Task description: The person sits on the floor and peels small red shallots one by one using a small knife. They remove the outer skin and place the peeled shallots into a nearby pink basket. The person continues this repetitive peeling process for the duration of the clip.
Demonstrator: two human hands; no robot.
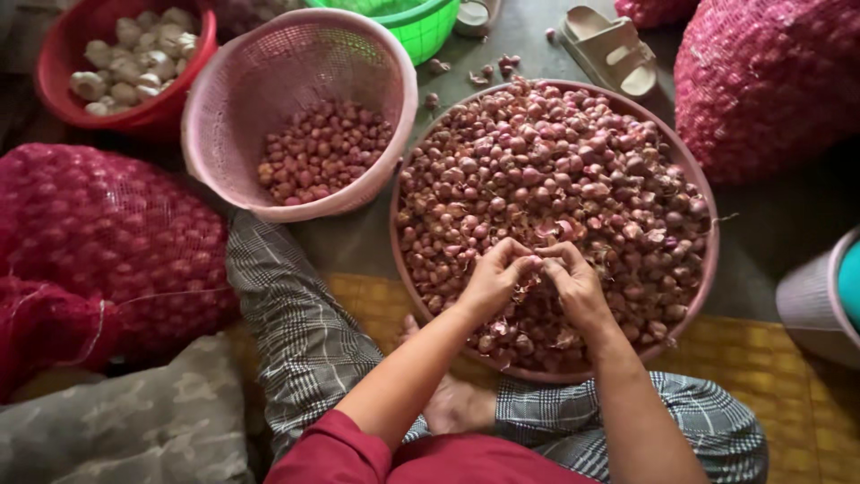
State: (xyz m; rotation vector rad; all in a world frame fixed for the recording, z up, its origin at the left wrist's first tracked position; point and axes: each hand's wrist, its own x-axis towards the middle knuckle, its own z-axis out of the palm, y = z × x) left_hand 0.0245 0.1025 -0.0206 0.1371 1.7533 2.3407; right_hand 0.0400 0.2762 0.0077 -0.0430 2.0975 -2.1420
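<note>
Peeling shallots on a grey concrete floor
Left hand [491, 280] and right hand [573, 282] fingers pinch one shallot [540, 262] over the wide round pink basin [708, 269]; woven yellow mat [788, 376] beneath it

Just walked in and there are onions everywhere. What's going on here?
A person sits cross-legged on the floor, with the left hand and right hand together pinching one small shallot over a big round tray heaped with them. A pink basket beside it holds more shallots; a red bowl holds garlic.
</note>
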